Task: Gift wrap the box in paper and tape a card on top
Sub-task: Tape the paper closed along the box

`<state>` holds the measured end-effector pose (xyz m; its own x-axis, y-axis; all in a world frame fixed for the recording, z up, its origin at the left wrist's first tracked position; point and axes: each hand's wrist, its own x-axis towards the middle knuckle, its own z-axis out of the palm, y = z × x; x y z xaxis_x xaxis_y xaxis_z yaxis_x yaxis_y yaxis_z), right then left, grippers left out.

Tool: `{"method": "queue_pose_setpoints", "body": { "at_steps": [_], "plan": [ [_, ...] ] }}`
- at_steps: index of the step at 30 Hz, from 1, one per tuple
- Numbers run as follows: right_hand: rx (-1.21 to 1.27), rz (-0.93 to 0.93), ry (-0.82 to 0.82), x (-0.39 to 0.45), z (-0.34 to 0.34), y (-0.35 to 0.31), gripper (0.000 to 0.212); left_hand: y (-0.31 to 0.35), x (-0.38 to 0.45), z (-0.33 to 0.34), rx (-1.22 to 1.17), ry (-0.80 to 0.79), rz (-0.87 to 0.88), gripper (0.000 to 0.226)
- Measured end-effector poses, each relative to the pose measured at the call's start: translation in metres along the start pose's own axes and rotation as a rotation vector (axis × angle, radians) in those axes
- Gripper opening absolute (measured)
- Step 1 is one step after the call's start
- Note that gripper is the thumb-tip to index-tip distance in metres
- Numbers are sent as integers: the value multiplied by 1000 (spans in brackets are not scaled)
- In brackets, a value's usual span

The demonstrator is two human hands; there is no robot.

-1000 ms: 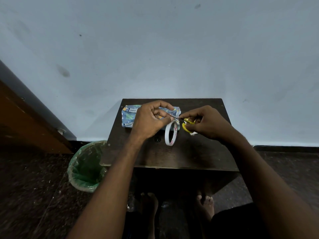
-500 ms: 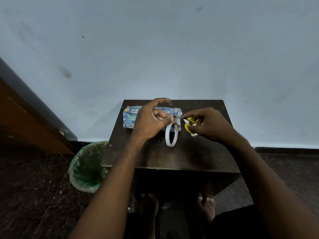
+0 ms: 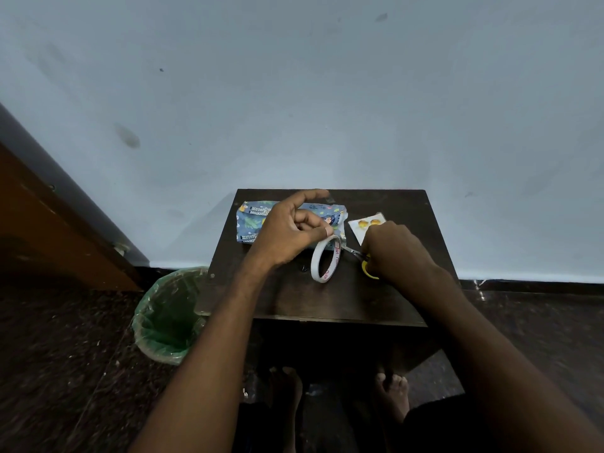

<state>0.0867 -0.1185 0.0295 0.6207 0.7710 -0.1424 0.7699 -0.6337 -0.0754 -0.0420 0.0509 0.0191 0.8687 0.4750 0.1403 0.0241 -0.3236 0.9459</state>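
A pale blue wall rises behind a small dark wooden desk (image 3: 327,299) standing on a speckled dark floor. The left hand (image 3: 287,230) hovers above the desk with thumb and fingers curled, pinching the tape roll (image 3: 325,259) at its top so the white ring hangs upright just over the wood. The right hand (image 3: 397,248) is curled around the yellow-handled scissors (image 3: 366,264), whose blades point toward the roll and reach just beside it. Behind the left hand, the box (image 3: 253,220) lies wrapped in blue patterned paper on the far left part of the desk. A small white card (image 3: 367,223) with yellow shapes lies just right of the box, partly under the right hand. A green-lined bin (image 3: 170,315) stands on the floor left of the desk.
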Motion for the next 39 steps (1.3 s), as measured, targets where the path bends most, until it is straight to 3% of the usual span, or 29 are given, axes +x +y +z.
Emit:
{"method": "queue_pose_setpoints", "body": {
  "at_steps": [15,17,19,22,24,28,31,39],
  "plan": [
    [45,-73,-115,3,-2,-4,31,0,1,-3,-81,-21,-10,58],
    [42,-73,-70,2,0,-6,26,0,1,-3,-87,-11,-9,58],
    [83,-49,79,3,3,-4,23,1,1,-3,-98,-14,-12,58],
    [410,-96,281,7,6,-3,33,4,-2,-2,-135,-34,-15,60],
    [619,-203,260,9,4,-4,42,6,-4,-1,-169,-48,-20,64],
    [810,-228,211,1,1,-7,10,6,-3,-2,-194,-7,-11,70],
    [835,-195,208,1,2,-8,12,6,-1,-1,-207,90,-16,76],
    [599,-200,422,10,14,-13,10,4,1,0,-208,269,-84,83]
  ]
}}
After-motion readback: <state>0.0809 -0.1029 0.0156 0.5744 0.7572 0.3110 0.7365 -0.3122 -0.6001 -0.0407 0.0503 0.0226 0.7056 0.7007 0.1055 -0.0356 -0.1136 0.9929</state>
